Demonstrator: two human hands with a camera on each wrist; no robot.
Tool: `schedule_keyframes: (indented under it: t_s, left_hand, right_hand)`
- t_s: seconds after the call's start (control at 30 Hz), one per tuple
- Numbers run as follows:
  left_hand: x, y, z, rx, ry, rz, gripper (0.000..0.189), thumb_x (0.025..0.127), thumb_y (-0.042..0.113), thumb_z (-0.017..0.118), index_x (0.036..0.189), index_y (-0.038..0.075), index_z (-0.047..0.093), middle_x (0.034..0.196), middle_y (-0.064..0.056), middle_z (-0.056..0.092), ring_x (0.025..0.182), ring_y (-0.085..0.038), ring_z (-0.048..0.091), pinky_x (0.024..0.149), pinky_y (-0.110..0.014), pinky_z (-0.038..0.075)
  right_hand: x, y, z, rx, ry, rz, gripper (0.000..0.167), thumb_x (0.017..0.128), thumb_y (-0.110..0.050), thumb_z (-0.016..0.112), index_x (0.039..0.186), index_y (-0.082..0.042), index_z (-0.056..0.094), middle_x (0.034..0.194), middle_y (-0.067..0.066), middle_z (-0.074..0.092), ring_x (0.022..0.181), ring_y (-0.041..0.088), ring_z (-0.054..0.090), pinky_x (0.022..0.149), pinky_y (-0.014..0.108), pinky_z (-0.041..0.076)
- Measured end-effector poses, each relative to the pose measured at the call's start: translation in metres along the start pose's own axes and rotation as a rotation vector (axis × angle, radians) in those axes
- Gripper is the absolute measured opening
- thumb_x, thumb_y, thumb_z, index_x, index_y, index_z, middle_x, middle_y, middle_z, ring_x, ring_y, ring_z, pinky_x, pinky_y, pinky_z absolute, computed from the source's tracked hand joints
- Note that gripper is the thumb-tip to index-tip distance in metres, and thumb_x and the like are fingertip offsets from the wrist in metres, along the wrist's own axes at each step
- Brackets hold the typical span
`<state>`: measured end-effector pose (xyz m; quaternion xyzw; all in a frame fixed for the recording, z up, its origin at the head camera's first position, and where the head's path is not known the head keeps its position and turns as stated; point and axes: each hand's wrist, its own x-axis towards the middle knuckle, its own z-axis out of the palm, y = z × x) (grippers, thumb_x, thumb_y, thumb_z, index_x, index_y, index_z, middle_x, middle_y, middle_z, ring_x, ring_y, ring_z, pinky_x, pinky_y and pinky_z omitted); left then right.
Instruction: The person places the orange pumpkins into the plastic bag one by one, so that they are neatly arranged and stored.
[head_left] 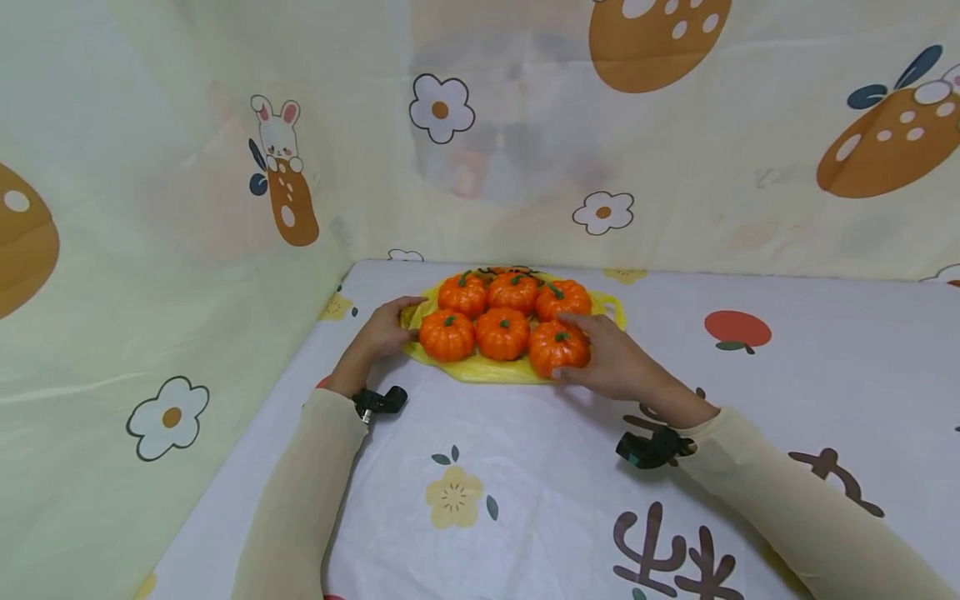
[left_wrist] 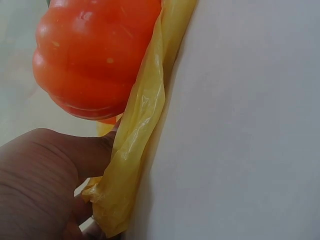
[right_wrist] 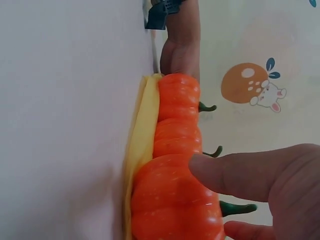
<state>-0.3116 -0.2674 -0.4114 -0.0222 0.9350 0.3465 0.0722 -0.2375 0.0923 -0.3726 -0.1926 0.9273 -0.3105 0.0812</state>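
Small glossy orange toy pumpkins point(head_left: 502, 335) with green stems stand in two rows on a flat yellow plastic bag point(head_left: 487, 371). At the bag's left end is my left hand point(head_left: 386, 327); the left wrist view has its thumb and fingers about the crumpled bag edge point(left_wrist: 135, 150), just below a pumpkin point(left_wrist: 95, 60), fingertips partly hidden. My right hand point(head_left: 611, 358) holds the front right pumpkin point(head_left: 557, 352). In the right wrist view its thumb lies on that pumpkin's near side point(right_wrist: 172, 200), with another finger behind the stem.
A yellow bag handle point(head_left: 617, 308) sticks out at the right end. The table point(head_left: 525, 467) has a white printed cloth. A patterned curtain point(head_left: 510, 225) hangs behind, and another part point(head_left: 187, 333) runs along the left side. Each wrist wears a black camera point(head_left: 386, 400).
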Motion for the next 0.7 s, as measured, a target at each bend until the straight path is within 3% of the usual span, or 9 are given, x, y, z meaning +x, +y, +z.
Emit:
schedule_keyframes:
  t_s: [0.27,0.4,0.53,0.7]
  left_hand:
    - [-0.003,-0.001,-0.006,-0.027,-0.001,0.040,0.056,0.094,0.019,0.062,0.147,0.024,0.045,0.158,-0.010,0.037,0.146,-0.033,0.031,0.122,-0.052,0.024]
    - [-0.006,-0.007,-0.015,-0.090,0.008,0.066,0.053,0.100,0.024,0.056,0.150,0.026,0.041,0.157,-0.010,0.038,0.141,-0.035,0.038,0.117,-0.051,0.034]
    - [-0.011,-0.011,-0.028,-0.096,0.074,0.093,0.050,0.105,0.039,0.040,0.151,0.021,0.038,0.155,-0.015,0.040,0.138,-0.038,0.042,0.115,-0.053,0.036]
    - [-0.024,0.002,-0.044,0.020,0.195,0.193,0.078,0.098,0.067,0.014,0.152,0.015,0.037,0.153,-0.018,0.043,0.143,-0.038,0.036,0.120,-0.056,0.024]
  right_hand:
    - [-0.011,-0.012,-0.015,-0.073,0.025,-0.005,0.074,0.088,-0.033,0.070,0.151,-0.011,0.038,0.146,0.025,0.040,0.131,0.046,0.041,0.105,0.063,0.041]
    - [-0.017,-0.020,-0.022,-0.122,0.058,-0.010,0.074,0.090,-0.035,0.068,0.153,-0.015,0.035,0.153,0.025,0.033,0.136,0.049,0.033,0.104,0.068,0.039]
    - [-0.023,-0.030,-0.026,-0.189,0.100,-0.017,0.078,0.089,-0.035,0.069,0.155,-0.019,0.031,0.158,0.023,0.025,0.139,0.049,0.026,0.102,0.070,0.040]
    - [-0.037,-0.043,-0.032,-0.237,0.133,-0.034,0.080,0.088,-0.035,0.071,0.155,-0.021,0.030,0.161,0.021,0.018,0.143,0.049,0.018,0.105,0.072,0.035]
